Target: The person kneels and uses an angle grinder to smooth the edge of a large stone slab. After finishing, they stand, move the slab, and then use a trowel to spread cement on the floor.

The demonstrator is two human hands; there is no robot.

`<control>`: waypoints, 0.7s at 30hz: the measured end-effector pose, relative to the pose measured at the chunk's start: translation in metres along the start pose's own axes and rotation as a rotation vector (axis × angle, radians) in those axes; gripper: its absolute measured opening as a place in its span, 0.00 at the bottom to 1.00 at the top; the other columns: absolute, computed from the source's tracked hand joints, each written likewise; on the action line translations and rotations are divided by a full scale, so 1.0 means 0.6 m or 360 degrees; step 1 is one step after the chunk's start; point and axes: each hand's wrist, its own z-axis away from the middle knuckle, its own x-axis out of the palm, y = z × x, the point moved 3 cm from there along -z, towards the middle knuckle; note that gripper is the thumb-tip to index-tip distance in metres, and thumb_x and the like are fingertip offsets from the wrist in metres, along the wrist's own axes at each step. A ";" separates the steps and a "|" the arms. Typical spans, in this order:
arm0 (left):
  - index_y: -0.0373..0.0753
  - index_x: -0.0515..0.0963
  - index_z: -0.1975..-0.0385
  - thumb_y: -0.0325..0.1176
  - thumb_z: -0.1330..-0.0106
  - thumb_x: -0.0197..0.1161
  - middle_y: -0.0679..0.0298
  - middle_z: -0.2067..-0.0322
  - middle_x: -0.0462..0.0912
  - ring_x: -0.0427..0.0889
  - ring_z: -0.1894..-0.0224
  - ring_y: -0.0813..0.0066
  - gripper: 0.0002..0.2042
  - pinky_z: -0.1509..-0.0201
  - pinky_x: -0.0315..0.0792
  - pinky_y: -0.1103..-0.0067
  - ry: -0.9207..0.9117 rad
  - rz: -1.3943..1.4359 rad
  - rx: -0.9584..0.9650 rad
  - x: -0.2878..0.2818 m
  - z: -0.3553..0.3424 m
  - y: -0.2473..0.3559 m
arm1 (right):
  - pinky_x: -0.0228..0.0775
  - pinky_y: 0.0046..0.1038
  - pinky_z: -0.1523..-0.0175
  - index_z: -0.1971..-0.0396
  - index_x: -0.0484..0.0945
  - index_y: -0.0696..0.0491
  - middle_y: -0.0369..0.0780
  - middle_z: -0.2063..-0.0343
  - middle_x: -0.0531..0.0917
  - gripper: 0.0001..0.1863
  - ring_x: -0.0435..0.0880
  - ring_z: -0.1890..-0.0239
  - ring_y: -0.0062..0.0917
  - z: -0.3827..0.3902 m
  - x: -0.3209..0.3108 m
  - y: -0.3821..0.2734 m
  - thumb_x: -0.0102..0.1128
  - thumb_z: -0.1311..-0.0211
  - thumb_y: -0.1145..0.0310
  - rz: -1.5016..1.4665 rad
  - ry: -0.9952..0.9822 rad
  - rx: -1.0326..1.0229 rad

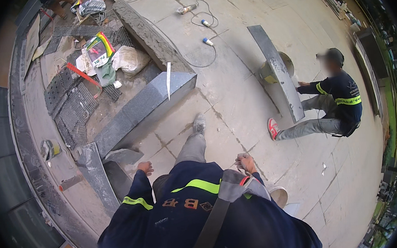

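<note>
My left hand [145, 168] hangs beside my body with its fingers loosely apart and nothing in it. Closest to it is a dark grey stone offcut [124, 156] lying by the corner of the low wall. On the other side, my right hand [246, 163] is held low, fingers loosely bent and no object visible in it. A grey strap [208, 232] crosses my dark jacket to a grey pouch [232, 185] near that hand. Ahead stands a grey granite slab [150, 107] along the planter edge, with a pale strip [169, 80] at its end.
At right, a co-worker [337, 95] sits or crouches behind a long stone slab [276, 70] propped on buckets [267, 73]. An angle grinder [187, 8] and cables with blue plugs [208, 42] lie ahead. Bags [100, 50], mesh [69, 107] and an orange-red tool [81, 74] fill the planter.
</note>
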 end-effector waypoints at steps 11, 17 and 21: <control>0.41 0.85 0.54 0.43 0.40 0.63 0.58 0.68 0.89 0.89 0.72 0.65 0.18 0.67 0.82 0.70 0.0630 -0.0616 0.0696 0.224 -0.123 0.671 | 0.82 0.31 0.60 0.44 0.75 0.60 0.46 0.58 0.85 0.19 0.88 0.62 0.31 -0.208 -0.157 -0.328 0.56 0.27 0.63 0.0138 0.0046 -0.0333; 0.38 0.85 0.57 0.41 0.37 0.63 0.57 0.66 0.89 0.90 0.70 0.67 0.15 0.66 0.81 0.70 0.0863 -0.0247 0.0992 0.288 -0.129 0.926 | 0.81 0.31 0.62 0.46 0.75 0.59 0.45 0.60 0.85 0.18 0.87 0.63 0.31 -0.459 -0.281 -0.516 0.56 0.28 0.63 0.0129 -0.0131 0.0095; 0.40 0.84 0.54 0.39 0.34 0.62 0.62 0.63 0.88 0.90 0.67 0.70 0.14 0.65 0.81 0.73 0.0797 0.0216 0.0711 0.369 -0.176 0.963 | 0.81 0.32 0.63 0.47 0.75 0.58 0.44 0.62 0.85 0.17 0.87 0.65 0.30 -0.598 -0.383 -0.732 0.56 0.29 0.63 0.0255 -0.0130 0.0151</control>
